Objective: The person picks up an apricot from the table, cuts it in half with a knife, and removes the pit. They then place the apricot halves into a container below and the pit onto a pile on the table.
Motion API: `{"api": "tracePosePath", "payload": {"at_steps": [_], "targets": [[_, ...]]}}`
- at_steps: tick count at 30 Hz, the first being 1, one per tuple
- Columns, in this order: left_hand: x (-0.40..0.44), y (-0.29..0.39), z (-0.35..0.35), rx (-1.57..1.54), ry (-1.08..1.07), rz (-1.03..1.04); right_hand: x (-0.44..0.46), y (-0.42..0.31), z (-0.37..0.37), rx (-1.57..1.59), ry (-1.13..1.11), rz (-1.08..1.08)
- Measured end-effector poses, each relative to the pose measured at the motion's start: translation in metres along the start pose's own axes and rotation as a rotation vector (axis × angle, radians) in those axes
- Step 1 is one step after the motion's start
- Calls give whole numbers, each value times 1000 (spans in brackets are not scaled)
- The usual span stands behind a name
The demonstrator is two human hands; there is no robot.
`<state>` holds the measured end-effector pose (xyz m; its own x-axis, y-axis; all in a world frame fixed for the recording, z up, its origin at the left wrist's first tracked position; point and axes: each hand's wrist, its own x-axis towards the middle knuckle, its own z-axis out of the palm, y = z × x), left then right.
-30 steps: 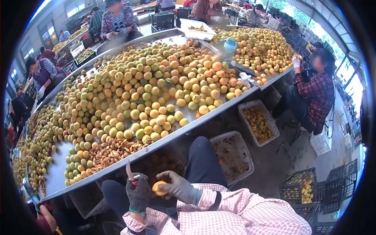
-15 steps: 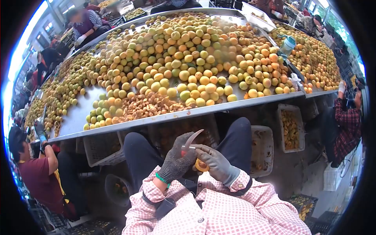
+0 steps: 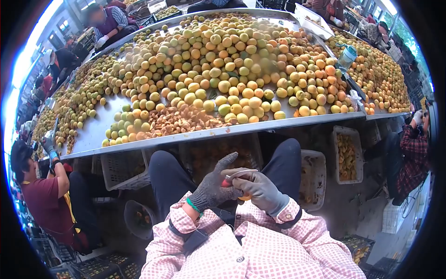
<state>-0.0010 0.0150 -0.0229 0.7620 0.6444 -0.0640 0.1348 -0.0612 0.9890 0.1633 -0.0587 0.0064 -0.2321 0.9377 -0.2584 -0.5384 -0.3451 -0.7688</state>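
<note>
My left hand [image 3: 211,189], in a dark grey knitted glove with a green cuff, holds a small knife by its red handle [image 3: 226,183]. One finger of that hand stretches upward. The curved, pale knife blade [image 3: 242,171] reaches over the fingers of my right hand [image 3: 264,191]. That hand, in a smoother grey glove, is closed around an apricot [image 3: 245,198], mostly hidden by its fingers. Both hands meet above my lap. Ahead, many apricots [image 3: 232,88] lie on a metal table [image 3: 195,135], beside a heap of brown pits [image 3: 181,120] at the near edge.
Under the table are white crates [image 3: 121,179], one with apricot pieces [image 3: 347,158] to the right. A bucket [image 3: 138,222] stands left of my legs. A blue-lidded jug [image 3: 346,56] stands among the fruit. Co-workers sit left [image 3: 46,200], right [image 3: 415,149] and across the table.
The knife blade has swung from pointing up to lying over my right fingers. My left finger has straightened upward, and the apricot is more covered. The view has shifted slightly.
</note>
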Motion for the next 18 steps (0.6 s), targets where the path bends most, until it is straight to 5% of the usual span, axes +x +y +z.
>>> {"api": "tracePosePath", "payload": {"at_steps": [3,5,7,10,12,13,16,18], "targets": [[-2,12,1,161,68,25,3,5,-6,-68,89,108],[-1,19,0,152,100,-52,5,12,-5,-284,205,-168],[1,20,0,141,135,-130,2,6,-5,-258,160,-158],[4,20,1,2,229,40,-3,-6,-8,-42,151,-146],[5,26,-2,-246,406,2,-2,12,-29,324,276,13],[5,43,0,-718,384,-6,-2,15,-28,182,297,152],[4,57,2,-957,274,-13,-6,21,-12,272,97,420],[2,52,3,-1007,155,-72,-3,39,-20,376,-292,376]]}}
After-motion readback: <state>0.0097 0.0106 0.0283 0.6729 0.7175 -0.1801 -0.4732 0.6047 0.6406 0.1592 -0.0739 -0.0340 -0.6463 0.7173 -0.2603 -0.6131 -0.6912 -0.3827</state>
